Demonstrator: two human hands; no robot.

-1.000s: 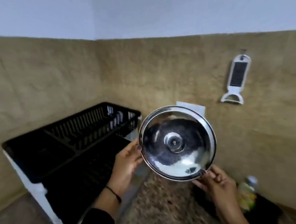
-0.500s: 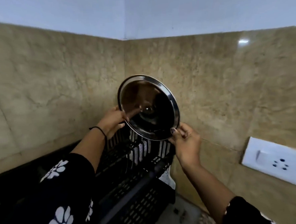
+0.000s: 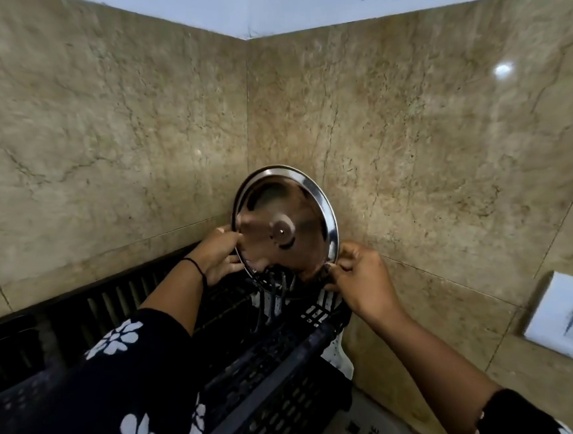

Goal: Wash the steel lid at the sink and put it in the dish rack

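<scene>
From my remote seat, the black slatted plastic dish rack (image 3: 288, 381) runs off the left and bottom edges, half hidden under a black flower-print sleeve (image 3: 120, 378), and I cannot make out where the round polished steel lid (image 3: 284, 230) meets its slots. My left hand (image 3: 218, 254), a black band (image 3: 198, 272) at the wrist, has its fingers closed on the lid's left rim, while my right hand (image 3: 359, 279) pinches the lower right rim, holding the lid upright, underside toward me, over the rack's far end. Veined beige marble walls (image 3: 408, 142) meet in a corner behind it, and a white switch plate (image 3: 568, 327) is cut off at far right.
</scene>
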